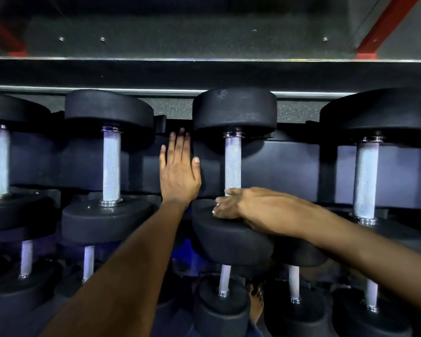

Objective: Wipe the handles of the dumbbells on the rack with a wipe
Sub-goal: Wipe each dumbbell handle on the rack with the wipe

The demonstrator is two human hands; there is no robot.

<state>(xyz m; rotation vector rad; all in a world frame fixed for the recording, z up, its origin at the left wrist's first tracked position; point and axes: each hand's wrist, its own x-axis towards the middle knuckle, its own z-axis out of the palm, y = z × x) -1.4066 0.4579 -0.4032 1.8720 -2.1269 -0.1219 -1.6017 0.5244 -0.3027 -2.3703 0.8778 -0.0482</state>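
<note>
Wipe not visible; can't tell whether the right hand (231,203) has one under it. Its fingers curl at the base of the knurled silver handle (232,164) of the black round-headed dumbbell (233,113), third along the black rack's (289,164) upper tier; grip unclear. Left hand (179,173) flat, fingers straight, between dumbbells, holding nothing. Lower-tier dumbbells partly cut off.
</note>
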